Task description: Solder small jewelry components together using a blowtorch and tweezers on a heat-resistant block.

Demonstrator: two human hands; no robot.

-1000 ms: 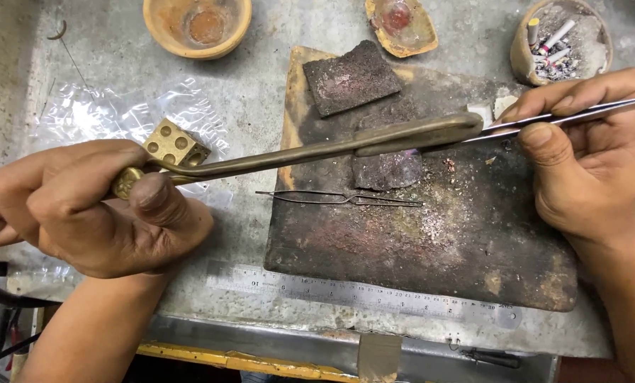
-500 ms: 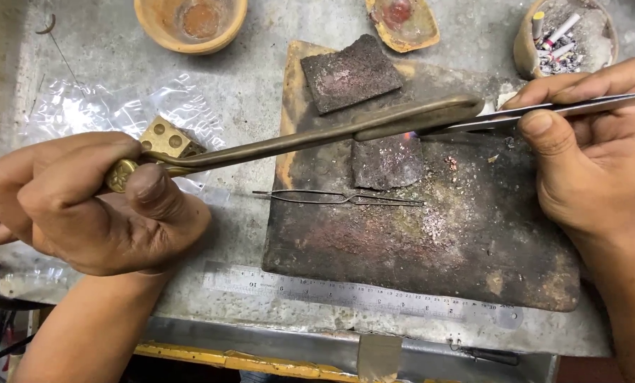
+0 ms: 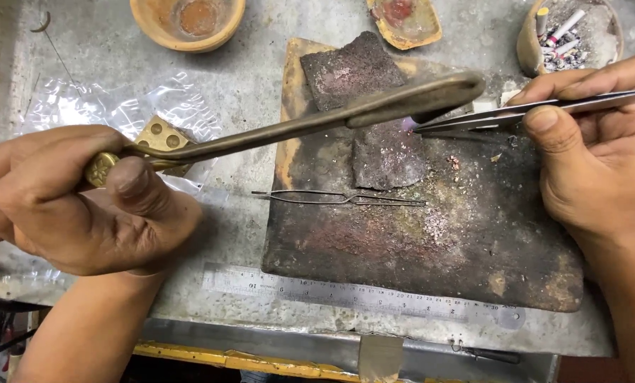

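Two bare hands work over a dark, scorched soldering block (image 3: 431,262) that lies on a grey metal bench (image 3: 246,92). The left hand (image 3: 83,202) is curled tight around the base of a long brass torch (image 3: 296,128), thumb pressed along its stem and the other fingers wrapped below it; the torch runs up and to the right, and its curved nozzle ends over the upper part of the block. A small pale violet flame (image 3: 407,124) shows just under that nozzle. The right hand (image 3: 594,163) pinches a pair of steel tweezers (image 3: 530,112) between thumb and forefinger, fingers closed on the shanks; the tips point left and meet the flame (whether they grip anything there is too small to tell).

Under the flame sit two rough charcoal slabs (image 3: 385,152), one above the other, on the block. A second, thin wire pair of tweezers (image 3: 339,198) lies flat across the block's left edge, apart from both hands. A steel ruler (image 3: 360,292) lies along the bench just in front of the block. A brass dapping cube (image 3: 163,138) rests on a clear plastic bag (image 3: 83,106) beside the left hand. Along the far edge stand a clay bowl (image 3: 188,25), a small shallow dish (image 3: 405,20) and a pot of ash (image 3: 571,35) with short stubs in it.
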